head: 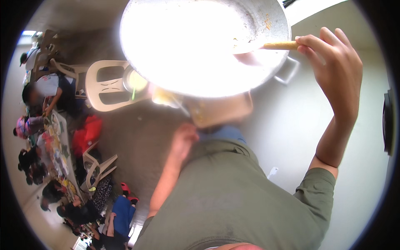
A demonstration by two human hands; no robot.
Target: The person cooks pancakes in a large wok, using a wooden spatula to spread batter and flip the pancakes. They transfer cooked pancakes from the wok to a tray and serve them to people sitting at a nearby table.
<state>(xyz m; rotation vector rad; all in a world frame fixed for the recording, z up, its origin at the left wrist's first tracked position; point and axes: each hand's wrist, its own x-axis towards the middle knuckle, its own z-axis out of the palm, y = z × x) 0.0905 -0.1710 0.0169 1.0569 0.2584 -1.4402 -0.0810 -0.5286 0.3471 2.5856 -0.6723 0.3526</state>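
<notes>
A large metal pot (265, 18) fills the top of the view, its inside mostly washed out by glare. Orange-brown food bits cling to its right inner wall. My right hand (334, 53) grips the end of a wooden-handled utensil (279, 45) between thumb and forefinger. Its head reaches into the pot, blurred by the glare. My left hand (185, 135) is low in front of my body, blurred, fingers partly curled. Just beyond it is a brown tray or box (225, 109), partly under the pot's rim, with yellowish bits on its left side.
A beige plastic chair (93, 84) at left bears a round container (136, 80) with pale yellow contents and a green handle. Several people sit or stand along a long, cluttered table (67, 134) at far left. Another plastic chair (97, 165) stands beside it. A pale wall (368, 156) runs along the right.
</notes>
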